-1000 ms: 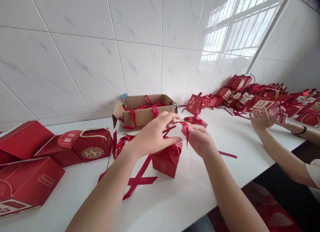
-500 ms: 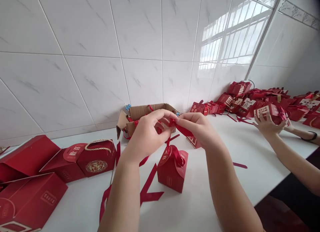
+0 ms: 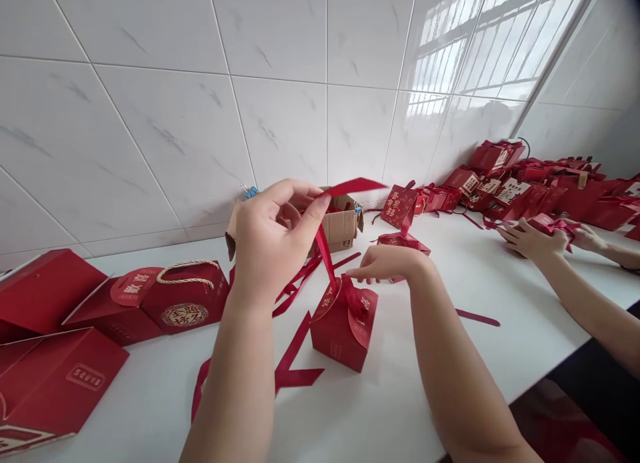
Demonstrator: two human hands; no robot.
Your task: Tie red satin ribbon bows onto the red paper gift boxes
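Observation:
A small red gift box (image 3: 344, 328) stands on the white table (image 3: 390, 410) in front of me, with a red ribbon (image 3: 324, 248) rising from its top. My left hand (image 3: 273, 240) is raised above the box and pinches the ribbon's upper end between thumb and fingers, holding it taut. My right hand (image 3: 386, 263) hovers just right of the box top, fingers curled loosely, nothing clearly in them; its fingertips point toward the ribbon.
A cardboard box (image 3: 340, 226) with ribbons sits by the tiled wall. Larger red boxes (image 3: 170, 303) lie at left. Loose ribbons (image 3: 293, 366) trail on the table. Another person's hands (image 3: 537, 240) hold a red box at right, near a pile of several red boxes (image 3: 505, 183).
My hands were together on the ribbon above the box. My left hand has pulled the ribbon up and taut; my right hand has let go and dropped toward the box top.

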